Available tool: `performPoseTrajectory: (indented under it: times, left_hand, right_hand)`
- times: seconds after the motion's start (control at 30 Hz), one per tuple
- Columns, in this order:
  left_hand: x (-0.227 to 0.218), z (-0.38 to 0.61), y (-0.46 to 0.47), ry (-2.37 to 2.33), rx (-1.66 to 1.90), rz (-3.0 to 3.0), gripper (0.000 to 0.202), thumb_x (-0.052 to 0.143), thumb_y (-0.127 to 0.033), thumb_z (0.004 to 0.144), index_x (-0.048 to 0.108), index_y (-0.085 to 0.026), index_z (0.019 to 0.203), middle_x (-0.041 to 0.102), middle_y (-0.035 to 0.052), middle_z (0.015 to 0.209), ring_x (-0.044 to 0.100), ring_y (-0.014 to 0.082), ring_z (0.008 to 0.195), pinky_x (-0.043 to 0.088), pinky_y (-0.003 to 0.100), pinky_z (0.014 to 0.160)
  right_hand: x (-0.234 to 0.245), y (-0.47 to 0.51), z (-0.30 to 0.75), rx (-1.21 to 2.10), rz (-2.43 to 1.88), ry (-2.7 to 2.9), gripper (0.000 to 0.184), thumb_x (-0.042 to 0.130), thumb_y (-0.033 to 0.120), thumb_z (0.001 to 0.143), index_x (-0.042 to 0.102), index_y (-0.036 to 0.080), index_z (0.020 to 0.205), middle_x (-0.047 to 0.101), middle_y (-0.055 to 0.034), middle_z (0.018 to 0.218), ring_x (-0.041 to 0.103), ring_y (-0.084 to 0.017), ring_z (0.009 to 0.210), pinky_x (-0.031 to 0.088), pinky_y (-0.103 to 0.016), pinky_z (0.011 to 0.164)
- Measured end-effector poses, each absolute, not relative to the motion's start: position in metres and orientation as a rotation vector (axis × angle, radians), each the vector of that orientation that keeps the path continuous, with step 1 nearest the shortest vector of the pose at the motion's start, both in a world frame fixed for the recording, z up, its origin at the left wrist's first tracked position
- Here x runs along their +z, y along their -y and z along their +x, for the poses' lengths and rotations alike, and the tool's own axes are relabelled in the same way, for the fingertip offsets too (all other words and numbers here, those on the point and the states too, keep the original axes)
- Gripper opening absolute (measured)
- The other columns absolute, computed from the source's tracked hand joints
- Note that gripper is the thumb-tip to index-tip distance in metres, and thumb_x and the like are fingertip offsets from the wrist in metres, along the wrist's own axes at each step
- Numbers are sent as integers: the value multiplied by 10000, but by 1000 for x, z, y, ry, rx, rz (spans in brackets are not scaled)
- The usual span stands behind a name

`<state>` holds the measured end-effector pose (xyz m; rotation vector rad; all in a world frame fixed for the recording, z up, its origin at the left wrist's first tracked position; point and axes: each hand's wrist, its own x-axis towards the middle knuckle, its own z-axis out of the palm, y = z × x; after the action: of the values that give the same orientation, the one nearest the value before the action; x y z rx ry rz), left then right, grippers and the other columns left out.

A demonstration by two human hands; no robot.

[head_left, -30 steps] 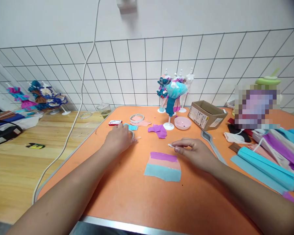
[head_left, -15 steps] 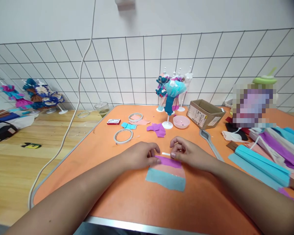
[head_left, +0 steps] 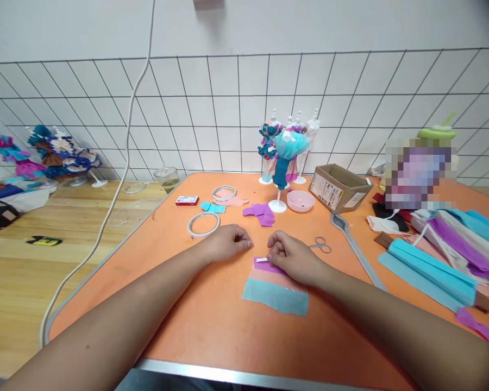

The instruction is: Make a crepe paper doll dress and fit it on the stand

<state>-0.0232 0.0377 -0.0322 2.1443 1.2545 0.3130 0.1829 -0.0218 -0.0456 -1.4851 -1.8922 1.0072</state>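
A small crepe paper piece point(head_left: 275, 288) with purple, pink and blue stripes lies flat on the orange table point(head_left: 212, 326). My right hand point(head_left: 290, 256) rests on its purple top edge, fingers curled and pressing a short white tape strip point(head_left: 262, 260) onto the paper. My left hand point(head_left: 227, 244) lies on the table just left of the paper, apart from it. Its fingers are curled, with thumb and forefinger pinched together; whether they hold anything is hidden. A white tape roll point(head_left: 204, 224) lies beyond the left hand.
Small scissors point(head_left: 320, 245) and a grey bar point(head_left: 356, 250) lie right of my right hand. Farther back stand paper-dressed mannequin stands point(head_left: 285, 157), a pink bowl point(head_left: 301, 201) and a cardboard box point(head_left: 340, 187). Crepe paper rolls point(head_left: 432, 266) fill the right side. A white cable point(head_left: 106, 217) hangs at left.
My left hand left the tape roll, came to the paper's edge, then drew slightly back left. My right hand brought the tape strip down onto the purple stripe. The scissors are now uncovered.
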Motion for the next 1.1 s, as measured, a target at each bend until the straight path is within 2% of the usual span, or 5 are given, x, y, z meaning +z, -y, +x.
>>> performPoseTrajectory:
  times: [0.27, 0.43, 0.7, 0.9, 1.1]
  left_hand:
    - [-33, -18, -35, -1274, 315, 2210, 378, 507, -540, 784, 630, -194, 695, 666, 10, 760, 585, 166, 734, 391, 256, 611]
    - [-34, -16, -33, -1247, 308, 2209, 369, 511, -533, 779, 618, -189, 701, 666, 19, 785, 581, 174, 759, 399, 266, 632]
    - [-33, -16, -32, -1279, 322, 2232, 367, 553, -555, 741, 650, -201, 743, 664, 29, 823, 578, 188, 798, 412, 276, 666]
    - [-34, -15, -31, -1287, 318, 2216, 392, 596, -580, 693, 675, -204, 768, 622, 26, 790, 558, 176, 739, 408, 260, 619]
    - [-32, -12, -29, -1316, 271, 2230, 444, 626, -639, 640, 674, -219, 774, 597, 31, 834, 546, 195, 812, 405, 266, 656]
  right_hand:
    - [-48, 22, 180, 976, -1551, 1871, 121, 526, 232, 776, 466, 228, 882, 619, 42, 717, 549, -131, 657, 356, -243, 571]
    - [-53, 20, 180, 966, -1551, 1894, 128, 535, 239, 776, 460, 229, 879, 609, 47, 701, 544, -128, 640, 338, -238, 549]
    - [-51, 23, 177, 863, -1628, 1958, 103, 525, 237, 786, 473, 233, 875, 629, 40, 735, 559, -143, 684, 320, -244, 560]
    - [-51, 25, 175, 781, -1686, 1977, 96, 531, 225, 791, 481, 227, 873, 647, 22, 760, 560, -154, 708, 303, -248, 575]
    - [-50, 26, 174, 739, -1690, 2000, 72, 524, 248, 812, 474, 227, 859, 645, 7, 781, 563, -162, 729, 295, -250, 582]
